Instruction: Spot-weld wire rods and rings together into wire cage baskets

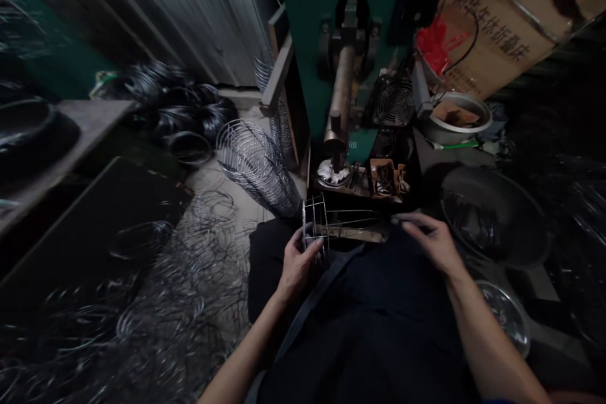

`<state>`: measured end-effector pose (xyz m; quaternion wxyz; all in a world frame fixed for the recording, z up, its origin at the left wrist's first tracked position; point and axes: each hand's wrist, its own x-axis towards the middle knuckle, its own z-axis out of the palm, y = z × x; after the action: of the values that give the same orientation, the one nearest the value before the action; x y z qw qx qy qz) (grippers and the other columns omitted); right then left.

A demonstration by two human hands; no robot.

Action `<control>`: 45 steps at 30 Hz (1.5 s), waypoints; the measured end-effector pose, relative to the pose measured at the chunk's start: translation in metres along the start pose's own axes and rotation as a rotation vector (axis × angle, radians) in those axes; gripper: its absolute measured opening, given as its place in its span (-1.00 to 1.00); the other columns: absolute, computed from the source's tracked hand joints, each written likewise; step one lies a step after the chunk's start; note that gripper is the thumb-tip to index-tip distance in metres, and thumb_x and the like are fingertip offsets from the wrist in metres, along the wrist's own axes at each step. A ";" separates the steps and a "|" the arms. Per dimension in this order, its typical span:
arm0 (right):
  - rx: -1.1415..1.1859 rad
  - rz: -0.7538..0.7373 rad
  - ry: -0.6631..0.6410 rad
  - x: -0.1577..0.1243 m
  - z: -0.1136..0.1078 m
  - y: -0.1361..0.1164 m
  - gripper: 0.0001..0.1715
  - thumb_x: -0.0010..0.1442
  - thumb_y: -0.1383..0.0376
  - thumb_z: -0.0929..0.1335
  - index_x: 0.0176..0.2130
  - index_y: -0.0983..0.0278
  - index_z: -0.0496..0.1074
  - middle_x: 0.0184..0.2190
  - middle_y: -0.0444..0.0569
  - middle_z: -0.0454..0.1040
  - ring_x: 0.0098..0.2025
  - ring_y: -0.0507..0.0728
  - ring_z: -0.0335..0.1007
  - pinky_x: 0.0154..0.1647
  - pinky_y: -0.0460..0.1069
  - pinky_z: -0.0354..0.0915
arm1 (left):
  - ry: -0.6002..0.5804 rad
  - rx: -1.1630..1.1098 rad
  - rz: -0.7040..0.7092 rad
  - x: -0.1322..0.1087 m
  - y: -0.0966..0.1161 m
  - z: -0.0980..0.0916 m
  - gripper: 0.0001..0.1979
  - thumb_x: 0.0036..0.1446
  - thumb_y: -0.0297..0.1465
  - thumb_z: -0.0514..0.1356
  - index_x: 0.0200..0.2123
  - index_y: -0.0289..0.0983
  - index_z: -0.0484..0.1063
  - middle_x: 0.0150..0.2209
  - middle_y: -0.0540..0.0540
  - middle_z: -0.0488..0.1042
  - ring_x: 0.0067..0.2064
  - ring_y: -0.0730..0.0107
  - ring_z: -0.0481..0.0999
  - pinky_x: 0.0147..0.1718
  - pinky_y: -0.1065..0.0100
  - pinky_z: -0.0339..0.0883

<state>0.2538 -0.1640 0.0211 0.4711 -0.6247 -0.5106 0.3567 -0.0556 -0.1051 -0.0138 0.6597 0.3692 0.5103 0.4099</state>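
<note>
My left hand is closed round the lower part of a small round wire frame, thumb on the near side. Long thin wires stretch rightward from beside the frame toward my right hand. The fingers of that hand are drawn together at the tips, near the wires' far end; what they pinch is too dark to make out. Just beyond my left hand leans a tall stack of nested wire rings. Under the wires lies a wooden strip, in front of a green machine with a metal arm.
Small boxes of parts and a white cloth sit at the machine's base. On the right are a metal bowl, a dark basin and a cardboard box. Loose wire pieces litter the left floor; wire coils lie behind.
</note>
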 end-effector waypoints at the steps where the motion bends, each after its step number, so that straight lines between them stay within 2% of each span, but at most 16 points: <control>1: -0.070 -0.091 -0.055 0.011 0.017 -0.010 -0.68 0.29 0.09 0.39 -0.09 0.22 0.58 -0.12 0.05 0.61 0.01 0.24 0.51 0.04 0.13 0.40 | 0.012 0.002 0.027 0.004 0.002 0.000 -0.31 -0.07 -0.21 0.44 0.11 -0.32 0.36 -0.49 0.12 0.38 -0.57 0.61 0.33 -0.54 0.50 0.28; 3: -0.229 -0.262 -0.100 0.029 0.042 -0.021 -0.73 0.36 0.17 0.32 -0.09 0.19 0.58 -0.11 0.01 0.61 0.09 0.24 0.45 0.10 0.15 0.36 | 0.028 0.004 0.061 0.011 0.004 -0.001 -0.30 -0.07 -0.21 0.43 0.13 -0.31 0.35 -0.48 0.11 0.41 -0.58 0.61 0.32 -0.54 0.50 0.28; 6: -0.429 -0.440 -0.098 0.049 0.062 -0.020 -0.74 0.39 0.26 0.29 -0.08 0.16 0.57 -0.12 -0.01 0.61 0.14 0.25 0.41 0.14 0.20 0.31 | 0.033 -0.020 0.088 0.017 0.006 -0.005 -0.28 -0.06 -0.22 0.43 0.15 -0.30 0.33 -0.50 0.12 0.39 -0.59 0.61 0.30 -0.57 0.51 0.25; 12: -0.648 -0.583 -0.110 0.068 0.082 -0.005 -0.61 0.35 0.41 0.28 0.09 0.12 0.48 -0.07 0.01 0.59 0.19 0.26 0.37 0.21 0.33 0.15 | 0.064 -0.115 0.064 0.032 0.009 -0.008 -0.26 -0.09 -0.19 0.45 0.15 -0.29 0.34 -0.52 0.16 0.32 -0.59 0.61 0.30 -0.60 0.52 0.24; 15: -0.654 -0.614 -0.115 0.077 0.087 -0.007 -0.62 0.36 0.41 0.27 0.08 0.13 0.48 -0.07 0.01 0.60 0.19 0.25 0.37 0.24 0.33 0.11 | 0.064 -0.143 0.063 0.039 0.011 -0.007 -0.25 -0.10 -0.19 0.45 0.15 -0.29 0.35 -0.50 0.14 0.35 -0.59 0.63 0.29 -0.58 0.52 0.25; 21: -0.571 -0.681 -0.057 0.092 0.091 -0.023 -0.74 0.38 0.34 0.30 -0.01 0.15 0.53 -0.14 -0.01 0.62 0.12 0.23 0.43 0.13 0.23 0.21 | 0.039 -0.171 0.112 0.048 0.015 -0.010 -0.26 -0.02 -0.22 0.42 0.21 -0.29 0.32 -0.47 0.12 0.34 -0.56 0.61 0.30 -0.58 0.51 0.26; 32: -0.568 -0.816 -0.017 0.107 0.098 -0.038 -0.71 0.37 0.40 0.31 0.02 0.13 0.50 -0.14 -0.05 0.62 0.09 0.21 0.45 0.07 0.19 0.21 | 0.047 -0.184 0.212 0.057 0.015 -0.015 -0.27 0.05 -0.24 0.37 0.27 -0.21 0.27 -0.48 0.12 0.32 -0.55 0.59 0.29 -0.58 0.51 0.27; 40: -0.593 -0.802 0.027 0.117 0.104 -0.039 -0.71 0.38 0.37 0.30 0.00 0.12 0.53 -0.15 -0.04 0.62 0.08 0.22 0.46 0.09 0.20 0.22 | 0.092 -0.175 0.243 0.060 0.025 -0.009 -0.25 0.03 -0.21 0.38 0.26 -0.27 0.28 -0.51 0.14 0.27 -0.57 0.60 0.25 -0.61 0.52 0.23; 45: -0.541 -0.775 0.039 0.122 0.108 -0.033 -0.73 0.37 0.37 0.31 -0.02 0.14 0.53 -0.12 -0.02 0.61 0.07 0.22 0.47 0.04 0.17 0.28 | 0.096 -0.147 0.260 0.064 0.029 -0.006 -0.25 0.03 -0.20 0.38 0.26 -0.26 0.28 -0.50 0.12 0.31 -0.56 0.58 0.29 -0.59 0.50 0.25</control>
<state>0.1709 -0.0203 0.0239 0.3992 -0.4949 -0.7718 -0.0033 -0.0575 -0.0350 -0.0124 0.6013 0.3627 0.4577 0.5454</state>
